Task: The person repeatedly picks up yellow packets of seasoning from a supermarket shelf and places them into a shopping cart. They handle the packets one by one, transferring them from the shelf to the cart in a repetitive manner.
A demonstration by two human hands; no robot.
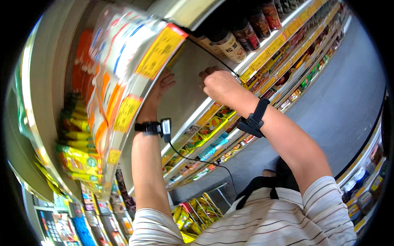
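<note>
My left hand point(162, 82) reaches in over a bare grey shelf board point(187, 70), partly hidden behind the edge of the shelf above. Its visible fingers are spread, and I see nothing in them. Above the same board, my right hand point(218, 82) has bent fingers beside a thin dark divider point(212, 55). The fingertips are turned away, so whether they hold something is hidden. Just beyond the divider stand several jars with dark lids, the closest being a jar with a cream label point(233, 49).
White-and-orange plastic packs point(106, 101) and yellow bags point(81, 160) fill the shelf at left, edged with yellow price tags point(127, 112). Lower shelves point(212, 123) hold packets. A wire basket point(220, 190) of yellow packets stands near me. A black cable point(200, 160) hangs from my left wristband.
</note>
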